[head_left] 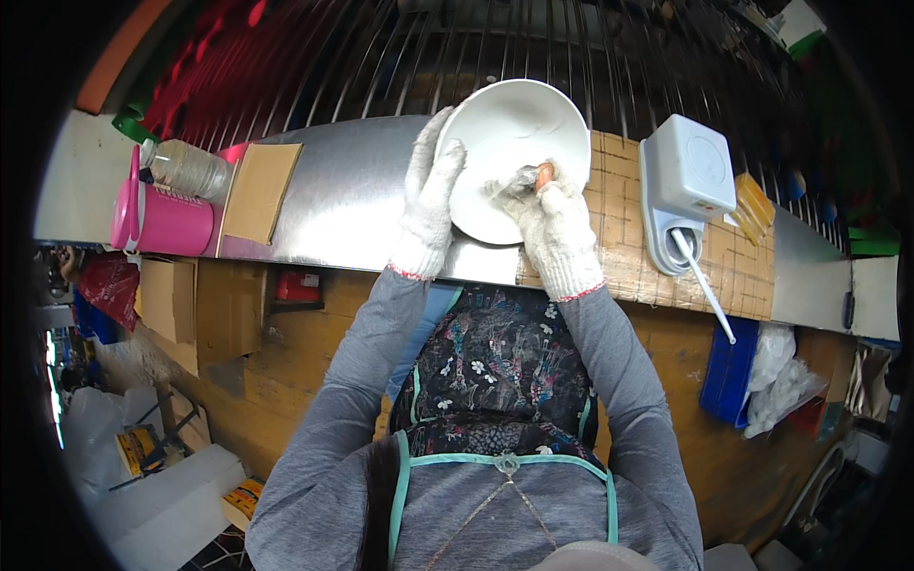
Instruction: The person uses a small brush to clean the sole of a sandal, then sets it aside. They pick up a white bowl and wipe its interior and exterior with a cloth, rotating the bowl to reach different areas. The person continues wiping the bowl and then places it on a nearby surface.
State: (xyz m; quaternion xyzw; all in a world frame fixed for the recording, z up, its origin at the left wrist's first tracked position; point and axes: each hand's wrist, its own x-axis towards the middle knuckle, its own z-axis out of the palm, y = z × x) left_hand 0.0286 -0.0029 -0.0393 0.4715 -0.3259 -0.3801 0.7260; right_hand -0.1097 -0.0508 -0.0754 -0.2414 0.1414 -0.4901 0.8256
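Observation:
A white bowl-shaped piece (519, 119) is tilted above the front edge of the metal bench, its hollow side toward me. My left hand (430, 195), in a white knitted glove, grips its left rim, with the thumb over the edge and fingers behind. My right hand (557, 224), gloved the same way, is closed at the lower right inside of the bowl. Its fingers pinch a crumpled greyish wad (522, 179) against the inner wall. A small orange-brown spot shows at the fingertips; I cannot tell whether it is a bare fingertip or an object.
On the right, a white boxy device (687, 167) with a white rod (705, 285) sits on a cardboard sheet (614, 209). To the left are a pink container (171, 219), a clear jar (190, 168) and a cardboard piece (264, 193). Metal rods (381, 57) line the back.

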